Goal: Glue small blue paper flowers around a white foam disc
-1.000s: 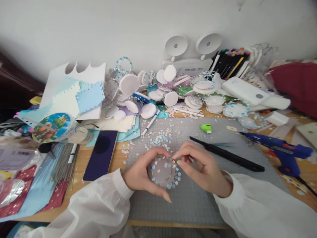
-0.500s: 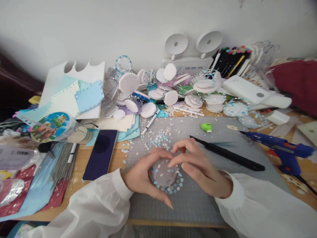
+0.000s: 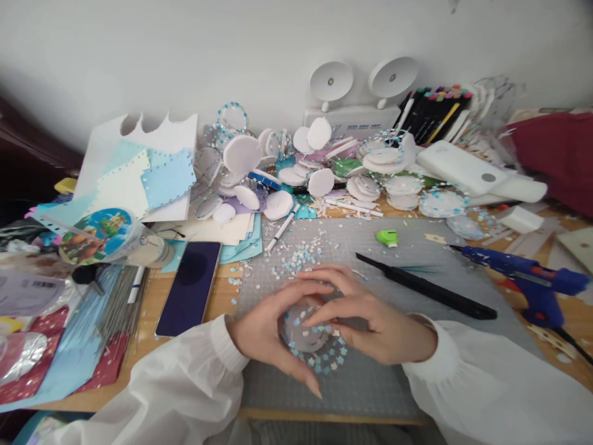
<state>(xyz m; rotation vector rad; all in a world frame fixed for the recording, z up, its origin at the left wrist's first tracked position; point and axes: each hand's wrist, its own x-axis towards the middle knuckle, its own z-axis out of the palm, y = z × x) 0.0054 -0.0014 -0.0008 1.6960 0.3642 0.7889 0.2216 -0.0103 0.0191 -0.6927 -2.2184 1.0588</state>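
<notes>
My left hand [image 3: 271,321] curves round the left side of a clear round piece [image 3: 308,334], its thumb below and its fingers above. Small blue and white flower shapes sit on and around the piece. A looped string of blue and white flowers [image 3: 334,358] lies along its lower right side. My right hand [image 3: 364,312] reaches over the piece from the right, with fingers bent and fingertips drawn together at its upper right part; what they hold is too small to make out.
Loose flower bits [image 3: 296,259] lie on the grey mat [image 3: 361,389]. A phone [image 3: 189,287] and lidded cup [image 3: 134,241] are left; black tweezers [image 3: 426,287], a green cutter [image 3: 386,237] and blue glue gun [image 3: 523,269] are right. White discs [image 3: 242,154] pile up behind.
My right hand has moved left over the clear piece and its fingers have drawn closer together. The flower string has shifted slightly down and right. My left hand has barely moved.
</notes>
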